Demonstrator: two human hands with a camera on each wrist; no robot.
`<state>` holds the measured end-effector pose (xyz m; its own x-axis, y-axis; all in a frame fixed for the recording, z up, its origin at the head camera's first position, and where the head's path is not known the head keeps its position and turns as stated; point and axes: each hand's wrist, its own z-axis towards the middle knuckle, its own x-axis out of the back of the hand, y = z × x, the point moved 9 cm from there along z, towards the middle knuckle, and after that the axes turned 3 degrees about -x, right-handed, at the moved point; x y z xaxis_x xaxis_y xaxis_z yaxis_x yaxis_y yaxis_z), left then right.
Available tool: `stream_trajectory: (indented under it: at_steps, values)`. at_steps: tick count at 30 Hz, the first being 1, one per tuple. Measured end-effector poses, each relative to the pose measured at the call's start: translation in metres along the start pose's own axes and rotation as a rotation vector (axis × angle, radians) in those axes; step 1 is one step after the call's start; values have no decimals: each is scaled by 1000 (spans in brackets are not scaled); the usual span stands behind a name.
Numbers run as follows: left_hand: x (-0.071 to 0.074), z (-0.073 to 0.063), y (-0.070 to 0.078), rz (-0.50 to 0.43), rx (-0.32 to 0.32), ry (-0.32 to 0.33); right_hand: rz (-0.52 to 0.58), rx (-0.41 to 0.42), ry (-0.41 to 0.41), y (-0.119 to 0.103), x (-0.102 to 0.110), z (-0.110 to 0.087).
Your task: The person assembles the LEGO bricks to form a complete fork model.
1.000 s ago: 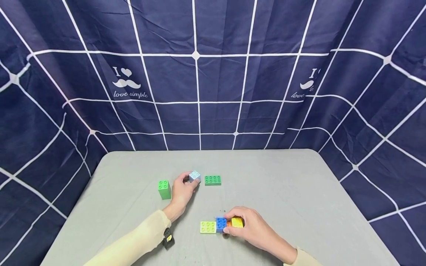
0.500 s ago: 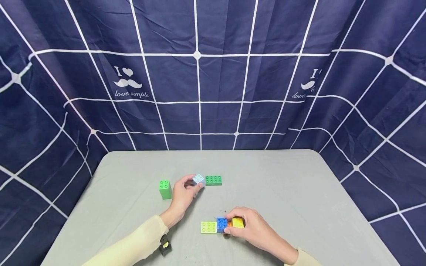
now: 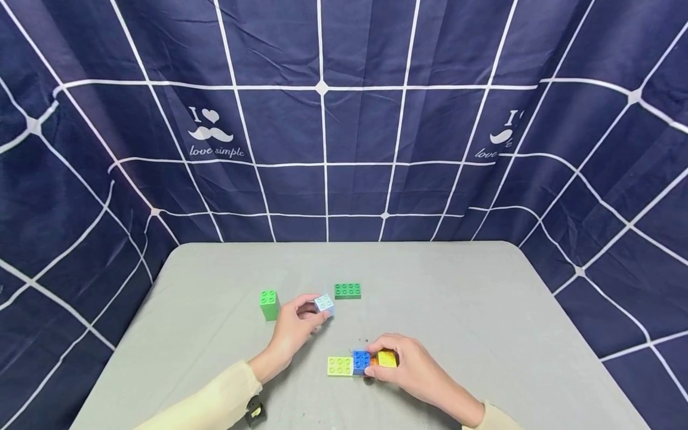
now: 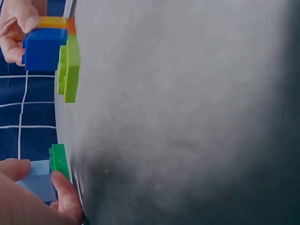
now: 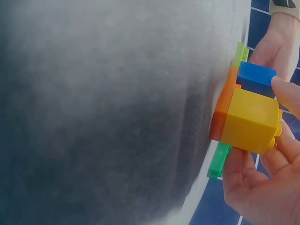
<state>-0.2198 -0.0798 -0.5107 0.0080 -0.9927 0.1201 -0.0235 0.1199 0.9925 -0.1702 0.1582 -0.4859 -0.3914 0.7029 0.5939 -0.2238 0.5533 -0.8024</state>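
My left hand pinches a light blue brick between thumb and fingers, near the table's middle. The right hand grips a low assembly of joined bricks at the front. That assembly has a lime brick at its left end, a blue brick raised beside it, an orange brick low down and a yellow brick on the orange one. Right fingertips lie at the blue brick, and the palm partly covers the yellow one in the head view. The light blue brick's lower part is hidden.
A flat dark green brick lies just behind and right of the light blue brick. A tall bright green brick stands left of the left hand. Grey cloth covers the table, and a dark blue checked curtain hangs around it.
The left hand has brought the light blue brick towards the front and slightly right, away from beside the flat green brick. The right hand stays on the joined bricks, practically still.
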Motion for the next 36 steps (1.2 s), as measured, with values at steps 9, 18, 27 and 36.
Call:
stream_trajectory:
  at_steps: [9,18,27,36]
  values:
    - [2,-11,0,10,-20,-22,-8,0,5,0,-1,1]
    - [9,-18,-2,40,-5,-29,-9,-1,8,-1,0,-1]
    - [6,-31,-4,-3,29,-62,-9,1,11,-2,1,-1]
    - [-1,-42,-5,-16,6,-143,-11,8,13,-2,1,0]
